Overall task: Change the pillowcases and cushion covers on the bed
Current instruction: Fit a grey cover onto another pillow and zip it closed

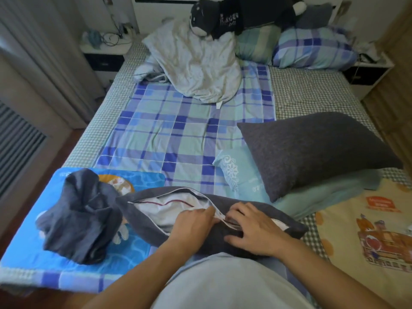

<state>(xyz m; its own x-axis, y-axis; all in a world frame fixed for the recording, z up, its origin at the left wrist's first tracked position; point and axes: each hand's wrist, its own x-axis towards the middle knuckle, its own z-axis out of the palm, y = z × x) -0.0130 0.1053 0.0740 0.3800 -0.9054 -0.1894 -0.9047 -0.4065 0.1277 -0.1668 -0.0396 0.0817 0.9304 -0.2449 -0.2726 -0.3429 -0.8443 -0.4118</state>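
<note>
- Person stands at the foot of the bed [312, 90], a dark grey cushion [151, 221] lying across the near edge at 6 o'clock, its zipped side turned up toward the camera.
- Zipper [219, 216] is partly run: open gap on the left shows the white inner pad [165, 208]; the stretch under the hands looks joined. Judged step: closing a fresh cover over the pad.
- Left hand [192, 226] has its fingers curled at the zip line, apparently pinching the seam edge or the slider; which one cannot be told.
- Right hand [254, 228] lies on the cover just right of the zip, fingers spread and pressing down. Likely reason: to hold the fabric taut so the teeth meet.
- Crumpled dark cover [78, 217], one, at 8 o'clock, heaped on a blue printed mat [29, 248]; probably set aside there to keep it apart from finished pieces.
- Second dark grey cushion [316, 152], plump and closed, at 3 o'clock, leaning on a pale turquoise pillow [245, 177]. Reads as already done.
- Count of dark grey cushions: two. Loose covers: one.
- At 12 o'clock, one bare, stained pillow [198, 63] propped upright with no case on; a plaid pillow [312, 47] and a green striped one [256, 43] to its right at 1 o'clock, a dark plush toy [207, 18] on top.
- Plaid sheet [178, 130] spread flat mid-bed, possibly a pillowcase laid ready; not certain.
</note>
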